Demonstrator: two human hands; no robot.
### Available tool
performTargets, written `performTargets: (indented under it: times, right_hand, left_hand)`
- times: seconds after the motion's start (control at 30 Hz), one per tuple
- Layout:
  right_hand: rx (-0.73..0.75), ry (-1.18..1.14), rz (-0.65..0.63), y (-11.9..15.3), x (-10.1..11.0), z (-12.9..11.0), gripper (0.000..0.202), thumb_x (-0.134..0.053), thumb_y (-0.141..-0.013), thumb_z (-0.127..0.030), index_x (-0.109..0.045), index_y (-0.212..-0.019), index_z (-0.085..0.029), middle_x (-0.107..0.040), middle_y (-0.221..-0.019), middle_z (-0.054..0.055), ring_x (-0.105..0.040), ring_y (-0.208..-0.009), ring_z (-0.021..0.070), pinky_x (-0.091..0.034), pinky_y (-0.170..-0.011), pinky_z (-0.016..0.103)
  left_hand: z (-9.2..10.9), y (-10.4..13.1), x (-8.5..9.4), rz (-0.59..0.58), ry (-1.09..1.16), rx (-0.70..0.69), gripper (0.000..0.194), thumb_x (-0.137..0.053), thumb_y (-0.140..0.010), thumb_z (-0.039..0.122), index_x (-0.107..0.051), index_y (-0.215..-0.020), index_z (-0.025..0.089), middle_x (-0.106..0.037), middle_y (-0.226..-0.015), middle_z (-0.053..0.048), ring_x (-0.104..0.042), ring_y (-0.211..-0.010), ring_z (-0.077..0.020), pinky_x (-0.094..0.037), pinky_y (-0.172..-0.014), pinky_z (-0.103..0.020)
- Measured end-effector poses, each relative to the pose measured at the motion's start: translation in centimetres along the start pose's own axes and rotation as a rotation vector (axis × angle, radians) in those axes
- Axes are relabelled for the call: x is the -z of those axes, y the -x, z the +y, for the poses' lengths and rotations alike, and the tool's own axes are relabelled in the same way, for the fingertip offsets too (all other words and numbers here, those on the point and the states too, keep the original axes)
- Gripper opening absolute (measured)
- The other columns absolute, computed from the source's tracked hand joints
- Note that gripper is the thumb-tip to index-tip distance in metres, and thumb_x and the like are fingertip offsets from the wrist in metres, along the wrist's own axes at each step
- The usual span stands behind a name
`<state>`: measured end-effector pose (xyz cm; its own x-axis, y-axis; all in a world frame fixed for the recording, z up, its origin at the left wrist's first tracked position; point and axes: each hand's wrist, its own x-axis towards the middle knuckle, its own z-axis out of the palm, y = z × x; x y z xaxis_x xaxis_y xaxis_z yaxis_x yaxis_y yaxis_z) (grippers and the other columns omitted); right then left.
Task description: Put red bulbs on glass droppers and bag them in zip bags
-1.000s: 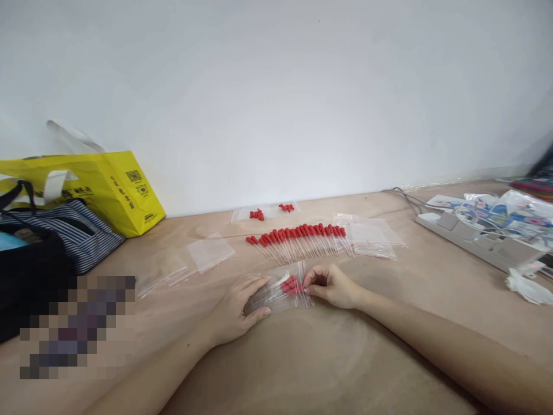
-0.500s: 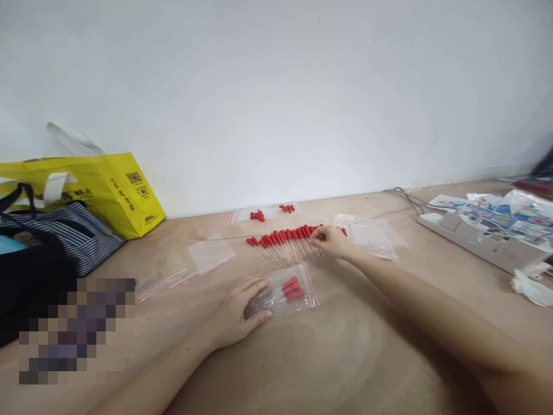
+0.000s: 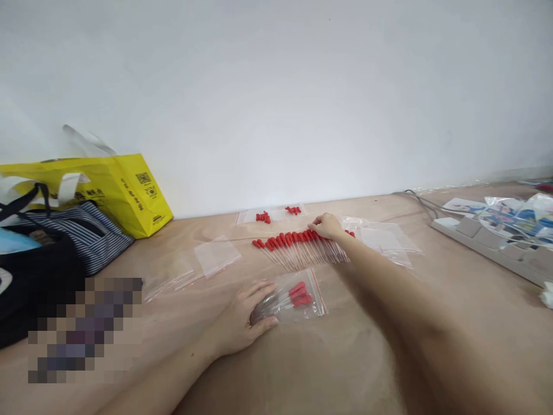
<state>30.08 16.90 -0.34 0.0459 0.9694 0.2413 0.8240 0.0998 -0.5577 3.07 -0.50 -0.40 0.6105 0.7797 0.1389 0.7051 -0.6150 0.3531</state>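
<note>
A clear zip bag (image 3: 285, 300) holding red-capped droppers (image 3: 301, 293) lies on the table near the middle. My left hand (image 3: 247, 314) rests on its left end, thumb and fingers around the bag. Behind it spreads a row of several clear droppers with red bulbs (image 3: 288, 237). Over the right part of that row is my right hand (image 3: 328, 225), its thumb and fingertips pinched at the red bulbs. Whether a dropper is between those fingertips is too small to tell. Farther back, a flat bag (image 3: 277, 214) has two red clusters at its ends.
Flat clear bags lie at left (image 3: 217, 256) and right (image 3: 382, 237) of the row. A yellow bag (image 3: 144, 196), a striped pouch (image 3: 97, 236) and a black bag (image 3: 43, 288) stand at left. A white power strip (image 3: 484, 245) with cables is at right. A wall rises behind.
My right hand has moved slightly back over the red bulbs, baring more dropper stems. The whole view has shifted a little. My left hand stays on the bag.
</note>
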Motion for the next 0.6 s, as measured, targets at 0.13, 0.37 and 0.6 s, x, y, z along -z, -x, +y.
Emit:
performTargets:
  times: [0.13, 0.37, 0.6]
  right_hand:
    - [0.021, -0.163, -0.032, 0.6, 1.4, -0.2, 0.028, -0.049, -0.075, -0.04, -0.06, -0.07, -0.015, -0.063, -0.068, 0.004, -0.055, -0.061, 0.0124, -0.041, -0.056, 0.022]
    - [0.084, -0.666, 0.02, 5.6, 5.6, 0.9, 0.034, -0.048, -0.075, -0.05, -0.049, -0.07, -0.016, -0.058, -0.059, 0.0, -0.048, -0.048, 0.0073, -0.039, -0.048, 0.019]
    - [-0.132, -1.088, 0.074, 12.0, 4.1, 2.6, 0.038, -0.06, -0.064, -0.054, -0.052, -0.062, -0.017, -0.055, -0.054, -0.001, -0.046, -0.048, 0.0075, -0.037, -0.05, 0.021]
  left_hand:
    - [-0.2, -0.1, -0.1, 0.01, 0.007, -0.005, 0.049, -0.049, -0.078, 0.042, -0.041, -0.122, 0.02, -0.045, -0.126, -0.009, -0.041, -0.116, -0.0246, -0.035, -0.096, -0.042]
    - [-0.1, 0.0, -0.2, -0.002, -0.016, 0.007, 0.049, -0.048, -0.079, 0.042, -0.039, -0.123, 0.022, -0.043, -0.128, -0.008, -0.039, -0.117, -0.0235, -0.033, -0.097, -0.042]
    - [-0.5, -0.2, -0.4, 0.026, -0.031, -0.007, 0.049, -0.048, -0.079, 0.042, -0.039, -0.122, 0.021, -0.044, -0.127, -0.008, -0.04, -0.116, -0.0229, -0.035, -0.096, -0.04]
